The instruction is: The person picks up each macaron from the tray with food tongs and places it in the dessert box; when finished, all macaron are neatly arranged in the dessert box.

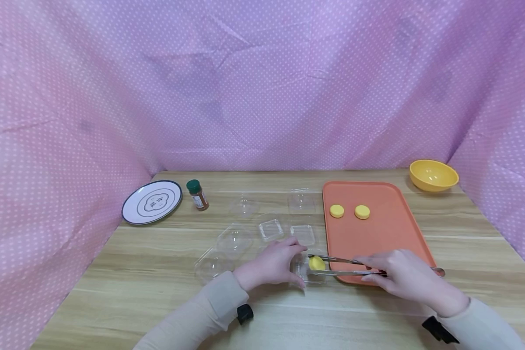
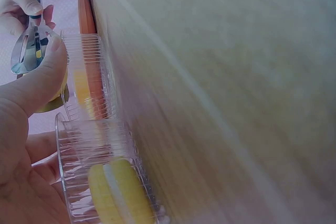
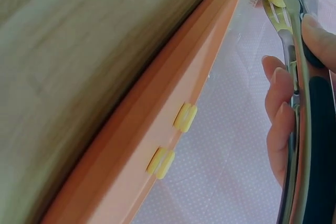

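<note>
My right hand (image 1: 404,278) grips metal tongs (image 1: 347,273) with dark handles. Between the tong heads is a yellow macaron (image 1: 317,263), over the right part of a clear plastic container (image 1: 303,274). My left hand (image 1: 273,262) holds that container from the left, thumb on the near side and fingers on the far side. Another yellow macaron (image 2: 118,192) with a pale filling sits in a ribbed compartment near my left palm; the hand hides it in the head view. Two more macarons, a left one (image 1: 337,211) and a right one (image 1: 362,212), lie on the orange tray (image 1: 376,243).
Other clear plastic containers with domed lids (image 1: 235,239) lie open left of the tray and behind my left hand. A white plate (image 1: 135,206) and a green-capped spice jar (image 1: 198,195) stand at the back left. A yellow bowl (image 1: 433,176) is at the back right.
</note>
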### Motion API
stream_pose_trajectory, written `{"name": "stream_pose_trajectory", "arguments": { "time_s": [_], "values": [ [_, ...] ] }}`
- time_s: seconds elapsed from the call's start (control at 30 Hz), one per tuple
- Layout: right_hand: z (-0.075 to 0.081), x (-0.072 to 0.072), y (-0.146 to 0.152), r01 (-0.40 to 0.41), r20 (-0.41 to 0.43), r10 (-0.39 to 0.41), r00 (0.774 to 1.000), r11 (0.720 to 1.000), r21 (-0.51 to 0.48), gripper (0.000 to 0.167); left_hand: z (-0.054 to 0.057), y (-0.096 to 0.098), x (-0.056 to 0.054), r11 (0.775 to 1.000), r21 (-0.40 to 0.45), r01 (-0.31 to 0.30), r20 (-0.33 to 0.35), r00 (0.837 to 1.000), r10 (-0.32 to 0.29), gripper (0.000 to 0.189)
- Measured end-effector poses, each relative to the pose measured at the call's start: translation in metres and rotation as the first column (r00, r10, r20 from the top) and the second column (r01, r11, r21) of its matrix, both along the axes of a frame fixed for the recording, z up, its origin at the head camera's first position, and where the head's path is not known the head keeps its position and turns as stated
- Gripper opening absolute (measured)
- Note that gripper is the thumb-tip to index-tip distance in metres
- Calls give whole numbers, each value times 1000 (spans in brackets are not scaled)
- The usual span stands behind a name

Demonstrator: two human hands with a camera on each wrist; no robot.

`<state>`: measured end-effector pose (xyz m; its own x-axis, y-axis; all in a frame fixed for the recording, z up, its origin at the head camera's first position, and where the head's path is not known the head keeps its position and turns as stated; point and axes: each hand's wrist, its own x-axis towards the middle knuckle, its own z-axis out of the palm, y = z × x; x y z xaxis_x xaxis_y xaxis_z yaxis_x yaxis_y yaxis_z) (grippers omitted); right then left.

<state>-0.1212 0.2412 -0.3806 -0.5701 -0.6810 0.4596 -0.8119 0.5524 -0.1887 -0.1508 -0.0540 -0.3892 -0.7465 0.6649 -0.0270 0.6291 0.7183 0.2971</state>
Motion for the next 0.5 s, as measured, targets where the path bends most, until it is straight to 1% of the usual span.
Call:
{"name": "stream_pose_trajectory", "arguments": {
  "time_s": [0.3, 0.5],
  "values": [
    [2, -1, -3, 1, 32, -2, 999, 1000, 6, 39, 0, 0, 0, 1000, -2, 0, 8, 1000, 0, 82],
    [5, 0, -4, 27, 68, -28, 997, 999, 21, 37, 2, 0, 0, 1000, 1, -3, 16, 1000, 3, 82]
  ]
}}
